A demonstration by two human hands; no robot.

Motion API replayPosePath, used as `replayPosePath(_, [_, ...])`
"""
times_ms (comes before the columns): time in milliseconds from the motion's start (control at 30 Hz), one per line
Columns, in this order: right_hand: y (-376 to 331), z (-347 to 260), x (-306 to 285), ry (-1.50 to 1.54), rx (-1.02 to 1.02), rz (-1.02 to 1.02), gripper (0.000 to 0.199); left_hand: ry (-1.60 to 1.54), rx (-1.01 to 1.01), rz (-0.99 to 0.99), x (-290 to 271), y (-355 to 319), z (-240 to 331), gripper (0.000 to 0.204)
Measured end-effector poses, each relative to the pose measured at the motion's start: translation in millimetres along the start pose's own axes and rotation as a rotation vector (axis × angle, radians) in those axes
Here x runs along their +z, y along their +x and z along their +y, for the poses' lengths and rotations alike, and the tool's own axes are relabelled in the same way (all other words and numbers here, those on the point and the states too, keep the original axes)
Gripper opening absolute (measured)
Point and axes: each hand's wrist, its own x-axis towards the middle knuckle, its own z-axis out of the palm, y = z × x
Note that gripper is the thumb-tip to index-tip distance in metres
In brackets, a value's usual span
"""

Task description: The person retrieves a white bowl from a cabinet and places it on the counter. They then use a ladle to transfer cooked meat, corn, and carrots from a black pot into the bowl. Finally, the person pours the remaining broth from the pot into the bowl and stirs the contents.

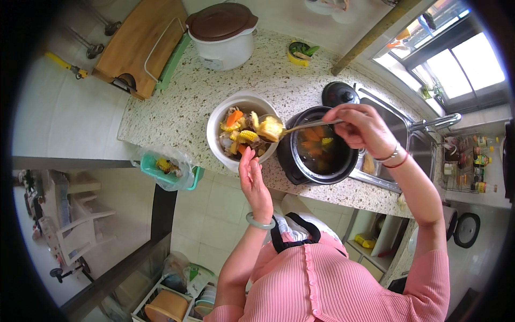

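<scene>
My right hand [365, 130] is closed around the handle of a metal ladle [307, 126], which reaches left over the black pot [284, 163]. A chunk of corn [270, 129] sits in the ladle's scoop, above the right rim of a white bowl [213, 145]. The bowl holds corn pieces, carrot chunks and what looks like meat. Dark broth with carrot and corn shows inside the pot. My left hand [255, 187] has its fingers stretched out at the bowl's near rim; whether they touch it I cannot tell.
A black lid [340, 94] lies behind the pot, beside the sink [424, 147]. A white cooker with a brown lid [222, 37] and a small yellow container [299, 53] stand farther back. Wooden cutting boards [140, 48] lean at the left. A green bin [196, 177] hangs at the counter edge.
</scene>
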Motion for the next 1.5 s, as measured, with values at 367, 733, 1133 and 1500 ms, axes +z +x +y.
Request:
replayPosePath(367, [71.8, 40.3, 84.2, -0.79, -0.511, -0.093, 0.018, 0.003, -0.015, 0.115, -48.0, 5.6, -4.6, 0.042])
replayPosePath(733, [69.0, 76.5, 99.9, -1.623, -1.056, -0.198, 0.021, -0.021, -0.044, 0.1, -53.6, 12.7, -10.2, 0.043])
replayPosePath(1133, [38.3, 63.4, 51.7, -0.912, -0.846, 0.098, 0.021, 0.006, -0.08, 0.026, -29.7, 10.5, -14.2, 0.04])
replayPosePath(1500, [-90.1, 52.6, -50.6, -0.693, -0.481, 0.267, 0.017, 0.067, -0.054, -0.144, 14.0, -5.8, -26.1, 0.04])
